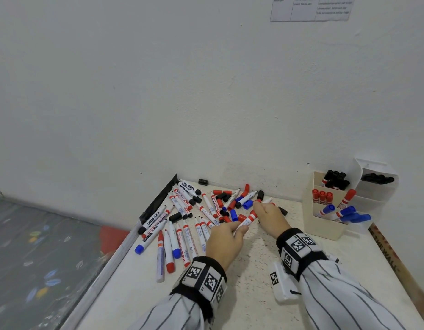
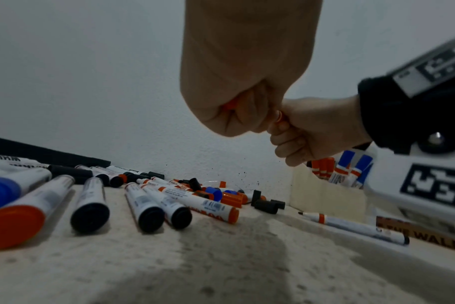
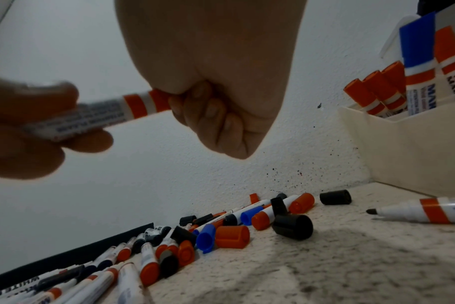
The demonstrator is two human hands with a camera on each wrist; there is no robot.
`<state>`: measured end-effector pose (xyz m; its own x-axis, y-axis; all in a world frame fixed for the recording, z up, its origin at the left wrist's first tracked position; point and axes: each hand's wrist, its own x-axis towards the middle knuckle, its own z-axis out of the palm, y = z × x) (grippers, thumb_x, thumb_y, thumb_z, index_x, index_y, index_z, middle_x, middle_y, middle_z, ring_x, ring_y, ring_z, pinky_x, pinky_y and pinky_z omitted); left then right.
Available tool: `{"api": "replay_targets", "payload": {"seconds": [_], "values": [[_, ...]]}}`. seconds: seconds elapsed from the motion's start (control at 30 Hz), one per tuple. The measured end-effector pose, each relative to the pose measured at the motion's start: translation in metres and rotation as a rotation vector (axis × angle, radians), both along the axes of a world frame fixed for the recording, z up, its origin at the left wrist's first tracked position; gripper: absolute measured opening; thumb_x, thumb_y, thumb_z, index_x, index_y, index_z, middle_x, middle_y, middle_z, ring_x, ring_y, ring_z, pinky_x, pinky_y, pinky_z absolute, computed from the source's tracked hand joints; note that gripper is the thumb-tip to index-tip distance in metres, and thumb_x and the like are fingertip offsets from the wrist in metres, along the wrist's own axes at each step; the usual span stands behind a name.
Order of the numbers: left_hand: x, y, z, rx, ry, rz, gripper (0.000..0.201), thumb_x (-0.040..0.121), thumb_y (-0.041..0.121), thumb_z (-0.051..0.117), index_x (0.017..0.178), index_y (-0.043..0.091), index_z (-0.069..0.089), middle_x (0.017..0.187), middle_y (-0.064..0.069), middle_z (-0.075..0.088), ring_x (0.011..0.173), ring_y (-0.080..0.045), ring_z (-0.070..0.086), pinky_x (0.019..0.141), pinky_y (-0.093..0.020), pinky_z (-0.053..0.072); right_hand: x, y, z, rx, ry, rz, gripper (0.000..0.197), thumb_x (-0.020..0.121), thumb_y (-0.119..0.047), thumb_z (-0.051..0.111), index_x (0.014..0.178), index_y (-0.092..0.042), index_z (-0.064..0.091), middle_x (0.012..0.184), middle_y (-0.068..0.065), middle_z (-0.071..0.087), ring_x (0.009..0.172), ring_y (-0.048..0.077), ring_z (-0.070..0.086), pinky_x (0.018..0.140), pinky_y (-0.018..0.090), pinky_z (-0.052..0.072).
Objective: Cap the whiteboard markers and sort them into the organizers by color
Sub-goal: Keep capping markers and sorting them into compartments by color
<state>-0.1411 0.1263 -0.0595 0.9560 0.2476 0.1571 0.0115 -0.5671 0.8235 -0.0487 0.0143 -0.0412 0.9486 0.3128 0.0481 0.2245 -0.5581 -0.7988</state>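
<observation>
— Hands first: what have mine got hold of?

— My left hand [image 1: 224,236] is curled round the barrel of a red marker [image 1: 247,219], lifted off the table [image 1: 253,294]. My right hand [image 1: 271,216] is a closed fist over that marker's red end [image 3: 160,100]; I cannot tell whether the cap is fully seated.

— And everything else?

— Loose markers [image 1: 182,225] lie scattered left of my hands, many uncapped, with red, blue and black caps [image 1: 226,206] heaped near the wall. One uncapped marker [image 3: 416,209] lies alone on the right, near the cream organizer [image 1: 325,225].

— What's sorted?

— That organizer holds red [image 1: 321,196] and blue [image 1: 344,214] capped markers at the front, black [image 1: 336,178] at the back. A white organizer [image 1: 376,186] beside it has black ones.
</observation>
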Motion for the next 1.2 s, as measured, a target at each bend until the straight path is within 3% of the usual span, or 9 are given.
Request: {"api": "replay_targets", "payload": {"seconds": [0.1, 0.27, 0.5, 0.67, 0.77, 0.87, 0.93, 1.03, 1.2], "values": [[0.002, 0.003, 0.001, -0.107, 0.033, -0.044, 0.027, 0.094, 0.029, 0.051, 0.070, 0.020, 0.058, 0.053, 0.009, 0.042, 0.052, -0.006, 0.038, 0.052, -0.017, 0.031, -0.003, 0.000, -0.002, 0.062, 0.030, -0.001, 0.040, 0.098, -0.023, 0.034, 0.060, -0.016, 0.041, 0.058, 0.004, 0.033, 0.053, 0.014, 0.031, 0.056, 0.028, 0.027], [-0.001, 0.003, 0.004, -0.427, 0.222, -0.078, 0.033, 0.097, 0.037, 0.044, 0.084, 0.015, 0.065, 0.059, 0.004, 0.046, 0.036, -0.004, 0.031, 0.038, -0.017, 0.027, -0.008, -0.002, -0.002, 0.123, 0.042, 0.057, 0.037, 0.099, -0.023, 0.033, 0.063, -0.017, 0.042, 0.057, 0.000, 0.033, 0.052, 0.011, 0.031, 0.053, 0.026, 0.028], [-0.004, 0.005, 0.013, -0.677, 0.408, -0.136, 0.037, 0.097, 0.045, 0.038, 0.084, 0.016, 0.057, 0.056, 0.005, 0.037, 0.037, -0.006, 0.023, 0.037, -0.016, 0.018, -0.005, -0.006, -0.008, 0.159, 0.032, 0.145, 0.035, 0.099, -0.029, 0.034, 0.067, -0.018, 0.043, 0.059, -0.001, 0.033, 0.054, 0.010, 0.031, 0.056, 0.029, 0.028], [0.003, 0.005, 0.003, -0.492, 0.300, -0.090, 0.035, 0.096, 0.043, 0.042, 0.086, 0.017, 0.063, 0.060, 0.004, 0.047, 0.036, -0.003, 0.033, 0.038, -0.017, 0.027, -0.005, -0.006, -0.001, 0.103, 0.063, 0.207, 0.030, 0.099, -0.030, 0.036, 0.076, -0.016, 0.047, 0.060, -0.002, 0.043, 0.053, 0.009, 0.039, 0.054, 0.021, 0.034], [0.007, 0.003, 0.003, -0.461, 0.258, -0.092, 0.035, 0.095, 0.044, 0.042, 0.095, 0.017, 0.065, 0.073, 0.005, 0.058, 0.058, -0.005, 0.049, 0.050, -0.015, 0.038, 0.001, -0.009, 0.010, 0.065, 0.041, 0.225, 0.023, 0.097, -0.027, 0.043, 0.078, -0.016, 0.050, 0.058, -0.002, 0.049, 0.045, 0.002, 0.043, 0.049, 0.015, 0.036], [0.017, 0.010, 0.005, -0.365, 0.267, -0.028, 0.038, 0.097, 0.047, 0.033, 0.085, 0.022, 0.058, 0.079, 0.006, 0.052, 0.069, -0.006, 0.046, 0.063, -0.020, 0.038, 0.007, -0.016, 0.027, 0.125, -0.052, 0.184, 0.010, 0.092, -0.016, 0.053, 0.084, -0.014, 0.056, 0.065, -0.001, 0.056, 0.045, -0.002, 0.049, 0.050, 0.014, 0.042], [0.028, 0.021, 0.002, -0.191, 0.313, 0.077, 0.030, 0.099, 0.037, 0.035, 0.097, 0.018, 0.058, 0.090, -0.001, 0.056, 0.076, -0.009, 0.050, 0.070, -0.023, 0.043, 0.013, -0.028, 0.041, 0.216, -0.116, 0.089, 0.004, 0.088, -0.012, 0.059, 0.087, -0.014, 0.056, 0.077, 0.002, 0.062, 0.058, 0.003, 0.057, 0.055, 0.014, 0.047], [0.038, 0.041, -0.004, 0.230, 0.515, 0.246, 0.034, 0.096, 0.026, 0.043, 0.125, 0.009, 0.046, 0.126, -0.010, 0.050, 0.112, -0.020, 0.052, 0.096, -0.030, 0.043, 0.026, -0.054, 0.064, 0.315, -0.242, -0.078, 0.013, 0.083, -0.012, 0.066, 0.084, -0.019, 0.055, 0.088, 0.006, 0.064, 0.074, 0.014, 0.061, 0.068, 0.021, 0.050], [0.039, 0.054, -0.013, 0.492, 0.700, 0.216, 0.047, 0.092, 0.029, 0.053, 0.130, 0.003, 0.045, 0.129, -0.012, 0.050, 0.116, -0.022, 0.053, 0.094, -0.028, 0.044, 0.039, -0.106, 0.092, 0.145, -0.568, -0.379, 0.014, 0.087, -0.013, 0.062, 0.099, -0.006, 0.063, 0.089, 0.006, 0.063, 0.079, 0.012, 0.054, 0.066, 0.007, 0.039]]}}
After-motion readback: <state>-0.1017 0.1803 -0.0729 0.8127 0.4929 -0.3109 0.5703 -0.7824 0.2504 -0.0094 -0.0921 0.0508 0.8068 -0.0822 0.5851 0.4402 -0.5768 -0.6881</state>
